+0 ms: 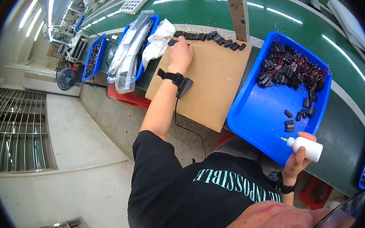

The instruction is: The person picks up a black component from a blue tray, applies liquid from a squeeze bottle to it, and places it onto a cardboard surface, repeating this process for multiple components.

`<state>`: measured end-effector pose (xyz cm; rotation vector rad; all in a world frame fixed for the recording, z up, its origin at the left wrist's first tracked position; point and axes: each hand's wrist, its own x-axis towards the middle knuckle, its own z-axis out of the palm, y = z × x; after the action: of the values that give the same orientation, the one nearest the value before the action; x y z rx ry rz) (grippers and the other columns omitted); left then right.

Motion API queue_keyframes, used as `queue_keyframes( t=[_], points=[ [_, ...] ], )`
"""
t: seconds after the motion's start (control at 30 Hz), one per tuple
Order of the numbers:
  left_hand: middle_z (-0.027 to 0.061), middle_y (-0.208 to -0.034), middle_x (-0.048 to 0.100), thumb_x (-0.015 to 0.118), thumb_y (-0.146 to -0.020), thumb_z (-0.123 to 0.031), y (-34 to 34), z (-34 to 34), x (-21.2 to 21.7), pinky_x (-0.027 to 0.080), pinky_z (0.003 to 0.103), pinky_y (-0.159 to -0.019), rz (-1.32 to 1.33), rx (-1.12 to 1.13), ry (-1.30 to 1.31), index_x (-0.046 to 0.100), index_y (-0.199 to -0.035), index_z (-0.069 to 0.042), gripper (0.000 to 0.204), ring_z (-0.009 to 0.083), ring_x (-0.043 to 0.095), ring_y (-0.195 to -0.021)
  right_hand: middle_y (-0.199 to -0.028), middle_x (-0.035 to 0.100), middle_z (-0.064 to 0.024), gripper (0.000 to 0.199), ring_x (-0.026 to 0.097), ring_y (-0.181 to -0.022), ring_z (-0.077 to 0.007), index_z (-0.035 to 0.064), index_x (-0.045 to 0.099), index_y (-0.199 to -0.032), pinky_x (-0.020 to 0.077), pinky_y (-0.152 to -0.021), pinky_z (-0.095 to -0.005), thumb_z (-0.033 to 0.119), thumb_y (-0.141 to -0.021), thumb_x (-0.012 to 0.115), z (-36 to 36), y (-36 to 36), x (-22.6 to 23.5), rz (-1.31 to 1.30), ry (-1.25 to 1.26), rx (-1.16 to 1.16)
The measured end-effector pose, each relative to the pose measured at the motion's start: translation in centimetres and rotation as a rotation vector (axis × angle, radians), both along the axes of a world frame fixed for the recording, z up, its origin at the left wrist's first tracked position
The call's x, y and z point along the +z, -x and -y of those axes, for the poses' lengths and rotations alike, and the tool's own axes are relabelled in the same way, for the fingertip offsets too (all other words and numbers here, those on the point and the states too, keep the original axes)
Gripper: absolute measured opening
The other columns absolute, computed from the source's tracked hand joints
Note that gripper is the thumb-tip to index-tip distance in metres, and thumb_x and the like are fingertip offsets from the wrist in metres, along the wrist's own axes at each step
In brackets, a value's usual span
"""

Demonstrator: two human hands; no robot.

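My left hand (pixel 180 55) reaches to the far left of a brown cardboard sheet (pixel 209 80). Its fingers are curled down beside small black rectangular components (pixel 217 39), which lie in a row along the sheet's far edge with thin wire leads sticking up. The back of the hand hides what the fingertips pinch. In my right hand (pixel 296 162) is a white squeeze bottle (pixel 311 148) with a yellow needle tip, tilted over the near corner of a blue tray (pixel 249 98). A heap of black components (pixel 289 66) with reddish wires fills the tray's far part; several lie loose nearer.
A wooden post (pixel 237 12) rises behind the cardboard, before a green conveyor belt (pixel 196 9). To the left are a white cloth (pixel 158 41), a blue bin with clear plastic bags (pixel 129 50) and another blue tray (pixel 94 58). A cable (pixel 192 131) hangs from my left wrist.
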<state>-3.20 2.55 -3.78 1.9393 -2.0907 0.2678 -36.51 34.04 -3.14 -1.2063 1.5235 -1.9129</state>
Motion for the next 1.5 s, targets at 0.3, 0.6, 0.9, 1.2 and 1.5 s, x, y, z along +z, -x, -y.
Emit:
queue_keyframes(
  t=[0.3,0.6,0.9,1.2,1.5],
  points=[
    [0.0162,-0.071,0.061,0.057,-0.09,-0.024,5.7,-5.8,5.8,0.046,0.042,-0.054,-0.102,-0.306,0.167,0.052,-0.076,-0.004,0.025,0.0309,0.062,-0.064,-0.099,0.052,-0.0113,0.051,0.05,-0.089,-0.0185,-0.001,0.051,-0.106,0.0426,-0.079,-0.0321,0.045,-0.085,0.054,-0.3,0.6,-1.5,0.213,0.113,-0.047],
    [0.0073,-0.08,0.064,0.064,-0.085,-0.007,18.6,-19.9,6.9,0.045,0.024,-0.053,-0.985,-0.749,-0.461,0.067,-0.088,-0.004,0.005,0.0139,0.059,-0.063,-0.07,0.045,0.0001,0.052,0.032,-0.055,-0.0057,-0.001,0.052,-0.106,0.0308,-0.051,-0.0224,0.049,-0.094,0.044,0.7,1.9,1.5,0.77,0.054,-0.014],
    [0.0058,-0.087,0.065,0.066,-0.082,-0.005,20.4,-21.8,6.7,0.047,0.022,-0.059,-0.93,-0.845,-0.483,0.069,-0.094,-0.004,0.012,0.0118,0.061,-0.074,-0.069,0.044,0.0003,0.052,0.034,-0.057,-0.0056,-0.0006,0.052,-0.106,0.0316,-0.052,-0.0228,0.049,-0.094,0.044,0.0,1.8,0.8,0.702,0.038,-0.017],
    [0.0048,-0.069,0.052,0.059,-0.09,-0.011,20.1,-23.0,5.5,0.039,0.026,-0.05,-1.323,-0.774,-0.644,0.056,-0.084,-0.002,0.011,0.0144,0.047,-0.055,-0.086,0.052,-0.0061,0.056,0.04,-0.06,-0.0086,0.0006,0.048,-0.116,0.0346,-0.055,-0.0221,0.049,-0.089,0.055,-0.3,0.8,-0.3,0.582,0.113,0.148],
    [0.0022,-0.064,0.042,0.051,-0.096,-0.018,18.6,-22.8,5.5,0.034,0.029,-0.047,-1.195,-0.735,-0.302,0.046,-0.078,-0.004,0.023,0.0084,0.04,-0.055,-0.083,0.049,-0.0073,0.062,0.048,-0.064,-0.0154,0.0001,0.042,-0.126,0.0395,-0.057,-0.0244,0.046,-0.088,0.058,-1.0,-0.6,0.9,-0.51,0.242,0.033]
  ],
)
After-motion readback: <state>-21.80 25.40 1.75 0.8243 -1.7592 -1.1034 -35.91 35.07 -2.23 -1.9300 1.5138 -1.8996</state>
